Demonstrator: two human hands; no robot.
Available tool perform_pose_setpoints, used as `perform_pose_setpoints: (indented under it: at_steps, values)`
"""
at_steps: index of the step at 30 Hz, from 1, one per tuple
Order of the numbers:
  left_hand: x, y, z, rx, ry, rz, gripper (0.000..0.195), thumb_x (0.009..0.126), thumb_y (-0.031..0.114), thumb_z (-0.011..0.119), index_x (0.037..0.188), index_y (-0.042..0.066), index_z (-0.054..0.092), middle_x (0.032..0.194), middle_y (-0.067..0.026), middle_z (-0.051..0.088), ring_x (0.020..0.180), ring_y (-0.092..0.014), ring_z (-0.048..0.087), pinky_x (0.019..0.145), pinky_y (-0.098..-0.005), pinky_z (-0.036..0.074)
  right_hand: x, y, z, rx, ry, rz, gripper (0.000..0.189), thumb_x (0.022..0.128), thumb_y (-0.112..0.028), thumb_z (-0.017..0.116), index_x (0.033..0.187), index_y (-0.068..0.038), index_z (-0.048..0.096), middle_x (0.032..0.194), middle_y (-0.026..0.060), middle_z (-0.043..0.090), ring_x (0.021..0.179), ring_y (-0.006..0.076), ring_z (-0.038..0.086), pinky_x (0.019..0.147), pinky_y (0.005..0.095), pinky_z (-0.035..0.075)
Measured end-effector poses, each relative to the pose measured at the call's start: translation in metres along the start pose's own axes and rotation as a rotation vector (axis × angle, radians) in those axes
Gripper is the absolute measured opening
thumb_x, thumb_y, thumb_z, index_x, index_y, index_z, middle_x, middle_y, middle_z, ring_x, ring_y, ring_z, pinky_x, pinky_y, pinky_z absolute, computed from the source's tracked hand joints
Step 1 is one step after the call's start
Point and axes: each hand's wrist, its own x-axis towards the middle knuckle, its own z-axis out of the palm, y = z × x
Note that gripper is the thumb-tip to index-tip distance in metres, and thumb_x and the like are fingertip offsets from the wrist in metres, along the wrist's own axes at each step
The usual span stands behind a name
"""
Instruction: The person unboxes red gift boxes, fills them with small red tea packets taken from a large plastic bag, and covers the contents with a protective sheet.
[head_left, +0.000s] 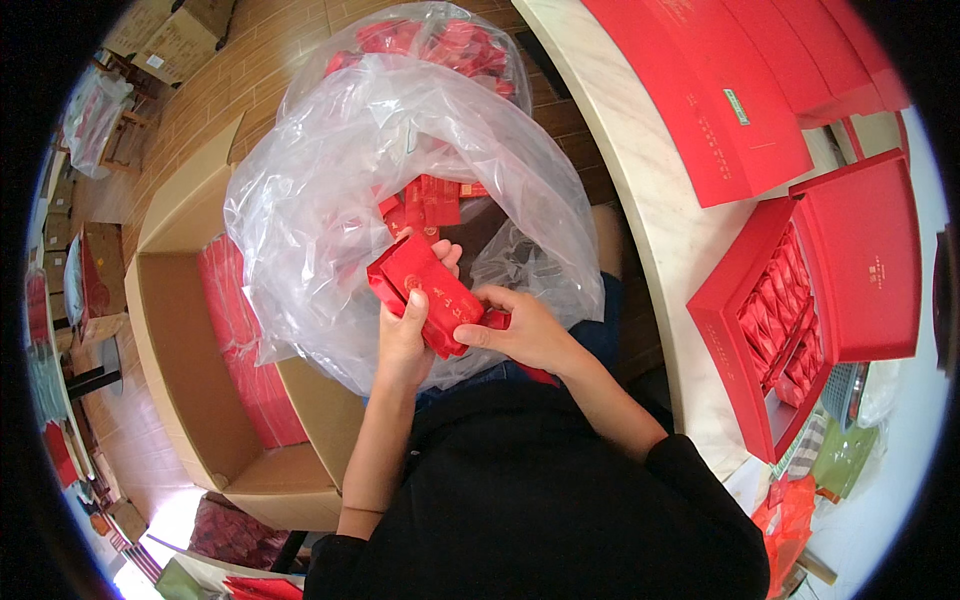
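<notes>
A small stack of red foil packets (439, 292) with gold printing is held tilted in front of my lap. My left hand (405, 334) cups it from the left and beneath, with the thumb across the front packet. At the lower right end my right hand (517, 326) pinches it, its thumb on the face and its fingers behind. Just beyond lies the wide mouth of a large clear plastic bag (315, 225), with more red packets (431, 201) inside. How many packets I hold cannot be told.
Left of me stands an open cardboard box (169, 360) with plastic-wrapped red contents (259, 352). Another filled plastic bag (442, 45) lies beyond. On the marble-look table (637, 172) at right, an open red gift box (720, 315) holds several packets beside stacked red boxes (720, 97).
</notes>
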Motion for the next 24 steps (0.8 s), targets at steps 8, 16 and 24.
perform_pose_setpoints:
  at_steps: [8, 16, 24]
  values:
    - [0.0, -0.008, -0.003, -0.242, 0.223, -0.087, 0.059, 0.097, 0.051, 0.033, 0.135, 0.006, 0.037, 0.128, -0.0111, 0.051, 0.116, -0.022, 0.052, 0.099, -0.0375, 0.042, -0.002, 0.011, 0.008, 0.442, 0.318, -0.169, 0.028, 0.084, -0.019, 0.07, 0.103, -0.003, 0.057, 0.093, 0.001, 0.061, 0.083, 0.0074, 0.056, 0.076, 0.0229, 0.045]
    - [0.002, -0.008, -0.004, -0.31, 0.209, -0.121, 0.052, 0.097, 0.053, 0.033, 0.113, 0.006, 0.05, 0.091, -0.0038, 0.06, 0.073, -0.013, 0.057, 0.071, -0.027, 0.05, -0.034, -0.017, -0.001, 0.478, 0.308, -0.324, 0.019, 0.087, -0.014, 0.065, 0.097, -0.001, 0.057, 0.094, 0.003, 0.06, 0.083, 0.0092, 0.057, 0.077, 0.0231, 0.045]
    - [-0.007, -0.018, 0.002, -0.063, 0.428, -0.037, 0.058, 0.098, 0.055, 0.025, 0.109, 0.004, 0.05, 0.092, -0.0062, 0.057, 0.086, -0.016, 0.053, 0.073, -0.0262, 0.043, -0.021, -0.016, 0.036, -0.562, 0.618, -0.551, 0.026, 0.073, -0.017, 0.075, 0.084, -0.002, 0.056, 0.087, 0.0127, 0.055, 0.078, 0.0295, 0.056, 0.068, 0.0357, 0.044]
